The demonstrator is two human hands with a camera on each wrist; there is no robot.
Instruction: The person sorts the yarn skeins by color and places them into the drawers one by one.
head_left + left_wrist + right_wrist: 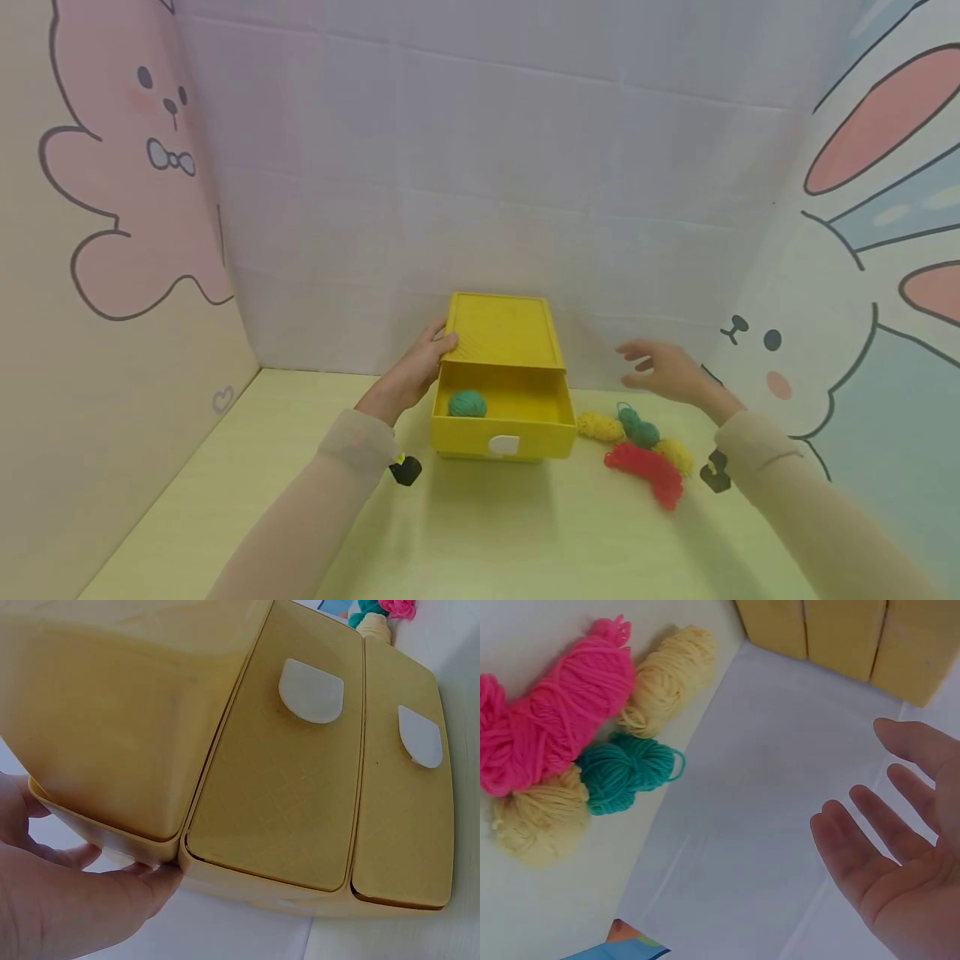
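Note:
A yellow drawer cabinet (497, 329) stands against the back wall with its top drawer (468, 437) pulled out. In that drawer, toward its left side, lies a green ball of yarn (467, 403). My left hand (415, 367) grips the cabinet's upper left side, the thumb on its top near the front; the left wrist view shows this hand (82, 877) at the casing beside the pulled-out drawer. Over to the right my right hand (663, 368) hangs in the air, fingers loosely bent and holding nothing. The right wrist view also shows that hand (900, 847) apart from the yarn.
Right of the cabinet, a red-pink skein (651, 472), a green skein (639, 427) and two pale yellow skeins, one nearer the cabinet (600, 426), lie on the table. Two lower drawers, the middle one (277, 780) included, are closed. Walls with cartoon animals flank the table.

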